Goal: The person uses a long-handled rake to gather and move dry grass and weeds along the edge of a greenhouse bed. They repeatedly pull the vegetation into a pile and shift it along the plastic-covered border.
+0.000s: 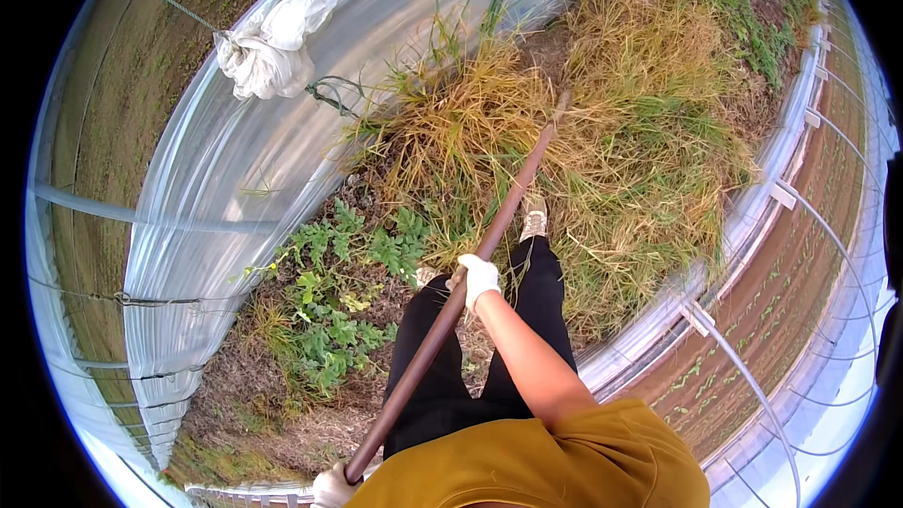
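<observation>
A long-handled tool with a brown shaft (430,339) runs slantwise from my left hip up into the dry grass ahead. My right hand (480,279), in a white glove, is closed around the middle of the shaft. Down at the lower left, my gloved left hand (333,487) grips the shaft near its rear end and is partly cut off by the shirt. The tool's narrow far end (562,104) goes into a mat of yellowing grass (642,134); its working head is hidden, so its kind cannot be told. My shoes (535,224) stand at the edge of this grass.
Greenhouse plastic film (233,176) curves along the left, with a bunched white plastic bundle (271,49) tied by cord. Leafy green weeds (331,328) grow at my left. On the right, tunnel hoops (748,367) rise beside rows of seedlings (705,384) in bare soil.
</observation>
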`<move>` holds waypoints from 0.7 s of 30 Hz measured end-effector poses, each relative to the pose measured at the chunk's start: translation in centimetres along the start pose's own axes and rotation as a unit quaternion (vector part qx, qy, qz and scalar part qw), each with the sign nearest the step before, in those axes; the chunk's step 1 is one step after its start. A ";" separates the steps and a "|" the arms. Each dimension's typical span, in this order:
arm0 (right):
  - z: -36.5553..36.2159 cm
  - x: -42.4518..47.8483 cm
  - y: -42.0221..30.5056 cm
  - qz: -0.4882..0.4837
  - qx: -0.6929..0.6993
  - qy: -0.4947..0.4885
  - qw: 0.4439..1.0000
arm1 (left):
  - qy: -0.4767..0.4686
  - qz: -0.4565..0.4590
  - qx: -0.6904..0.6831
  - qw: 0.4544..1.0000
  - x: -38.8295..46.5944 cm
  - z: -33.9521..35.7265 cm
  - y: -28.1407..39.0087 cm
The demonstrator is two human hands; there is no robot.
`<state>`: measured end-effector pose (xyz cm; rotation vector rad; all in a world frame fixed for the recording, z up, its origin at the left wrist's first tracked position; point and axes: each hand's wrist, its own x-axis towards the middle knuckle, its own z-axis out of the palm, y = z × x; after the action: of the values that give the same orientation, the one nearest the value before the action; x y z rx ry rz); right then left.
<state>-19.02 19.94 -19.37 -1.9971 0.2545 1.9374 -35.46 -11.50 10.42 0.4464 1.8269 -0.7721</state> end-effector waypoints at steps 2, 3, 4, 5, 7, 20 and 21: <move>-0.4 -4.7 9.7 0.070 0.066 -0.016 0.995 | -0.033 0.019 -0.007 0.999 -3.5 -3.7 -8.0; -0.5 -5.3 13.4 0.134 0.087 -0.001 0.987 | 0.014 0.012 -0.053 0.998 -2.8 -4.0 -11.9; -0.6 -5.1 16.0 0.192 0.113 -0.002 0.975 | 0.042 0.029 0.121 0.991 -2.5 -4.2 -15.4; -0.3 -5.0 17.5 0.217 0.139 -0.012 0.966 | 0.101 0.027 0.129 0.986 -1.7 -4.1 -17.6; 0.8 -4.3 17.9 0.196 0.139 -0.011 0.971 | 0.153 0.084 0.120 0.977 2.1 -3.9 -21.1; 0.2 -5.1 -26.8 -0.302 0.050 -0.061 0.950 | 0.140 0.319 -0.087 0.933 9.0 -5.2 19.7; 0.5 -4.3 -29.1 -0.310 0.037 -0.056 0.948 | 0.114 0.307 -0.102 0.939 7.9 -6.1 22.0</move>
<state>-9.17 46.55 -11.58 -1.6422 -0.2969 1.5890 -28.86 8.12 -1.97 0.9408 1.8019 -0.1022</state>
